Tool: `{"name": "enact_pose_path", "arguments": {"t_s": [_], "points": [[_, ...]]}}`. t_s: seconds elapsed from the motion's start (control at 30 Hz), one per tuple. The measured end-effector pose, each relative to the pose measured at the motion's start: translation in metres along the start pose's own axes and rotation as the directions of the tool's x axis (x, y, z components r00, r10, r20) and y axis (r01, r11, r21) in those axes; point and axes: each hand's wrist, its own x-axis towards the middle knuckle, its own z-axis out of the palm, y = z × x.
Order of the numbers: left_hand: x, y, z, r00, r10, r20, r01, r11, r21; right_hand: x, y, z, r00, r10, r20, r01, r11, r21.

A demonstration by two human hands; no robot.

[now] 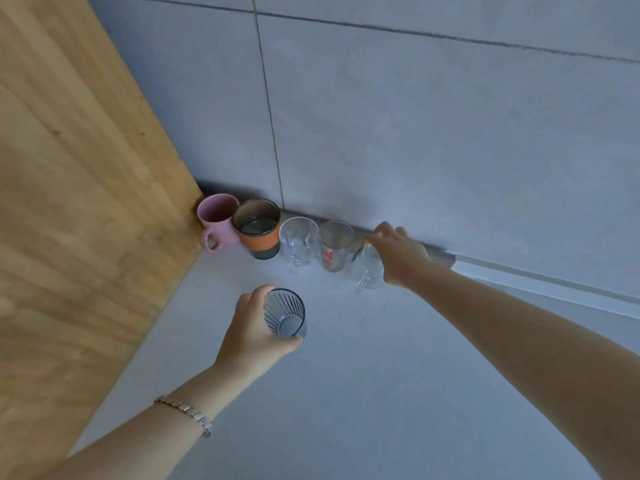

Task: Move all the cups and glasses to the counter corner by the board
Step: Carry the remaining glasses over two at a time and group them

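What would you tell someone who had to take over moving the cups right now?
Left hand: holding the ribbed glass, short of the row.
Right hand: closed on a clear glass at the row's right end.
Already lined up along the wall from the wooden board: pink mug, orange-banded cup, clear glass mug, red-printed glass.
Left to do: set down both held glasses by the row.

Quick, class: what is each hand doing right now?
Left hand: closed around the ribbed glass.
Right hand: fingers closed on the clear glass at the end of the row.
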Motion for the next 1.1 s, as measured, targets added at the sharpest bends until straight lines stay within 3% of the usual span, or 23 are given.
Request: {"name": "enact_pose_path", "arguments": {"t_s": [0.13,0.2,0.3,0.37,0.67,0.8,1.1], "points": [[0.014,-0.002,0.002,1.000,-0.001,-0.013,0.000,1.000,-0.016,0.009,0.000,0.007,0.999,-0.022,0.026,0.019,0.996,0.085],[0.017,-0.001,0.003,1.000,0.007,0.000,-0.007,1.000,-0.019,0.006,-0.002,0.016,0.995,0.056,0.085,-0.075,0.969,0.237],[0.020,-0.002,0.004,1.000,0.021,0.020,-0.021,1.000,-0.012,0.001,-0.010,0.028,0.953,0.247,0.175,-0.303,0.797,0.522],[0.022,-0.003,0.002,1.000,0.019,0.020,-0.019,1.000,-0.007,0.002,-0.015,0.034,0.934,0.328,0.144,-0.347,0.731,0.588],[0.024,-0.027,-0.016,1.000,-0.010,-0.019,0.011,0.999,0.032,0.007,-0.028,0.039,0.861,0.504,0.064,-0.453,0.704,0.547],[0.039,-0.037,-0.036,0.998,-0.053,0.016,0.050,0.987,0.156,-0.002,-0.031,0.036,0.811,0.573,0.115,-0.536,0.652,0.536],[0.107,-0.057,-0.100,0.980,-0.109,-0.169,0.166,0.913,0.374,-0.045,-0.040,0.043,0.854,0.454,0.253,-0.517,0.794,0.319]]}}
